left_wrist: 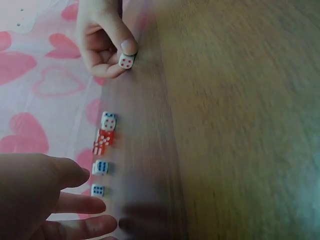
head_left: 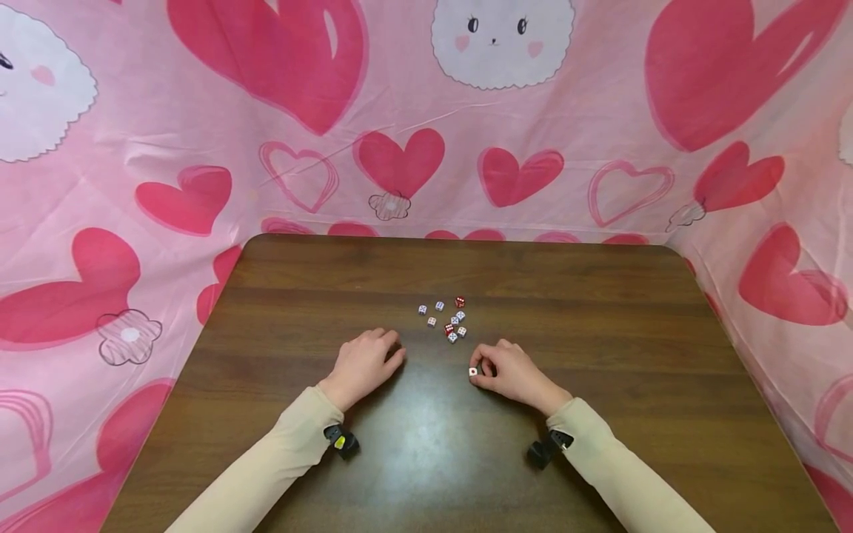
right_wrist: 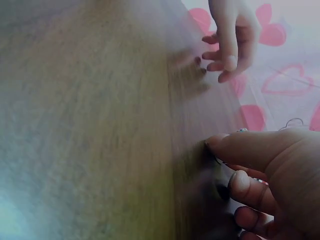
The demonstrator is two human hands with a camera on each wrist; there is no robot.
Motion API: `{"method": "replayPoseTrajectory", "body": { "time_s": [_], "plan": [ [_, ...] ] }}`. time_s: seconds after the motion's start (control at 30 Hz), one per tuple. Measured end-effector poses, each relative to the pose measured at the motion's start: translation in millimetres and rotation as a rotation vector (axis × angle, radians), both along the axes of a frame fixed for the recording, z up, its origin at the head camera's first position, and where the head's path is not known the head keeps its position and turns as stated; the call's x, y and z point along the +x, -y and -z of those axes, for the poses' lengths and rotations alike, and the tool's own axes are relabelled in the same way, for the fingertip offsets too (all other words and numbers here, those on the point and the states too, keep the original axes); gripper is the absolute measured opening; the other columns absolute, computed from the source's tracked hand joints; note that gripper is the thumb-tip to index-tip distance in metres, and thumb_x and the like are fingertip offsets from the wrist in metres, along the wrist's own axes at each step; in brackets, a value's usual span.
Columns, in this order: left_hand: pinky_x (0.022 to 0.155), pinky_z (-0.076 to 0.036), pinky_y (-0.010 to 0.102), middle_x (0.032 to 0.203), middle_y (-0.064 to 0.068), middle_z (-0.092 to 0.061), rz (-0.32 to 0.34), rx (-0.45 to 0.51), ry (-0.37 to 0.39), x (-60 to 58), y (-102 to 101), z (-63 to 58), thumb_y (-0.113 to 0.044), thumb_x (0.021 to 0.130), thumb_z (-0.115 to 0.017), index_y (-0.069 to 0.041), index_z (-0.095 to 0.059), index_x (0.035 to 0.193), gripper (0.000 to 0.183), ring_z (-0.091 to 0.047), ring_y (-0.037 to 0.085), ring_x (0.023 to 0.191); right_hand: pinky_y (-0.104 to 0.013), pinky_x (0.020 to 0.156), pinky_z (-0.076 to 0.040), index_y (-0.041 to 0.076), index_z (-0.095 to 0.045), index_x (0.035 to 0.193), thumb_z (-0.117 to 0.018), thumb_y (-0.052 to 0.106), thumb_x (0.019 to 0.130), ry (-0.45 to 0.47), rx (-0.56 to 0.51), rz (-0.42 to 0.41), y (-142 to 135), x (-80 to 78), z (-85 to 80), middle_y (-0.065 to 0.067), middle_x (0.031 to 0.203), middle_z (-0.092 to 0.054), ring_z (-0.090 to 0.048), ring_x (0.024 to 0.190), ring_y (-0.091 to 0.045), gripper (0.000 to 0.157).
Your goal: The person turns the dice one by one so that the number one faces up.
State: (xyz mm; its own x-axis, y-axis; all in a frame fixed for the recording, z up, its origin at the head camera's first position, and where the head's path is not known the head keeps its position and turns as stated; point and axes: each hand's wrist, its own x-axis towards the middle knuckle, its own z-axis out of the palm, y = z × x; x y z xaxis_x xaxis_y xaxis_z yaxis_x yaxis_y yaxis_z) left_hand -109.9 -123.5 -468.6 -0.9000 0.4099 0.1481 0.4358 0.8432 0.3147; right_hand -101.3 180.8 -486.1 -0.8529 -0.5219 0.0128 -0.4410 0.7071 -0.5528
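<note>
My right hand (head_left: 516,376) pinches a white die (head_left: 473,371) between thumb and forefinger, low over the table. In the head view a single red pip faces up; the left wrist view shows a face with several red pips on this die (left_wrist: 126,61). To the left, my left hand (head_left: 363,363) holds nothing, its fingers relaxed near the tabletop. Beyond and between both hands lies a loose group of dice: white ones such as the left-most white die (head_left: 423,310), plus a far red die (head_left: 460,302) and a nearer red die (head_left: 449,329) among white neighbours.
The dark brown wooden table (head_left: 300,296) has a rounded far edge. Pink cloth (head_left: 413,104) printed with hearts hangs behind it and along both sides. Each wrist wears a black strap with a small device, such as the left wrist device (head_left: 345,443).
</note>
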Motion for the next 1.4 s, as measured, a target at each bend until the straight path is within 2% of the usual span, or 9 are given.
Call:
{"method": "replayPoseTrajectory", "body": {
  "time_s": [0.3, 0.7, 0.83, 0.97, 1.23, 1.4],
  "plan": [
    [0.066, -0.055, 0.043, 0.092, -0.001, -0.067, 0.021, 0.079, 0.085, -11.0, -13, 4.1, -0.025, 0.098, -0.073, -0.016, -0.074, 0.103, 0.01, -0.066, 0.019, 0.08, -0.036, 0.081, -0.037, 0.021, -0.065, 0.093, -0.082, 0.024, 0.09, 0.011, -0.005, -0.03, 0, 4.1, -0.8, 0.021, 0.064, -0.046, -0.04, 0.072, -0.004, 0.018],
    [0.079, -0.054, 0.041, 0.1, 0.004, -0.067, -0.027, 0.277, 0.15, -48.0, -36, 6.5, -0.018, 0.099, -0.072, -0.011, -0.073, 0.111, 0.013, -0.063, 0.019, 0.087, -0.036, 0.081, -0.037, 0.021, -0.065, 0.093, -0.083, 0.024, 0.089, -0.004, -0.013, -0.023, -2, 3.6, -1.3, 0.022, 0.065, -0.046, -0.04, 0.072, -0.004, 0.018],
    [0.08, -0.054, 0.042, 0.099, 0.005, -0.068, -0.026, 0.286, 0.172, -56.0, -44, 8.6, -0.018, 0.099, -0.072, -0.011, -0.073, 0.111, 0.014, -0.063, 0.02, 0.087, -0.034, 0.079, -0.036, 0.022, -0.066, 0.093, -0.083, 0.025, 0.09, -0.002, -0.025, -0.019, -2, 4.1, -0.1, 0.021, 0.065, -0.047, -0.04, 0.071, -0.004, 0.018],
    [0.077, -0.053, 0.04, 0.096, 0.003, -0.067, -0.036, 0.265, 0.19, -59.9, -50, 10.8, -0.02, 0.099, -0.073, -0.011, -0.072, 0.111, 0.015, -0.061, 0.019, 0.083, -0.033, 0.077, -0.035, 0.023, -0.066, 0.093, -0.083, 0.025, 0.09, 0.004, -0.029, -0.018, -2, 5.0, 0.8, 0.021, 0.066, -0.047, -0.039, 0.071, -0.003, 0.018],
    [0.077, -0.053, 0.042, 0.094, 0.005, -0.065, -0.091, 0.274, 0.188, -59.5, -55, 16.4, -0.025, 0.098, -0.074, -0.008, -0.07, 0.105, 0.018, -0.063, 0.021, 0.083, -0.032, 0.078, -0.036, 0.022, -0.065, 0.092, -0.084, 0.026, 0.088, -0.017, -0.023, -0.023, -1, 4.2, 1.8, 0.023, 0.065, -0.045, -0.04, 0.071, -0.003, 0.019],
    [0.072, -0.052, 0.04, 0.091, 0.004, -0.063, -0.101, 0.258, 0.183, -59.4, -58, 18.5, -0.026, 0.098, -0.074, -0.01, -0.07, 0.1, 0.017, -0.06, 0.019, 0.078, -0.032, 0.077, -0.036, 0.022, -0.065, 0.092, -0.083, 0.025, 0.089, -0.009, -0.02, -0.018, -2, 5.0, -0.1, 0.022, 0.065, -0.046, -0.039, 0.071, -0.003, 0.018]
  ]
}}
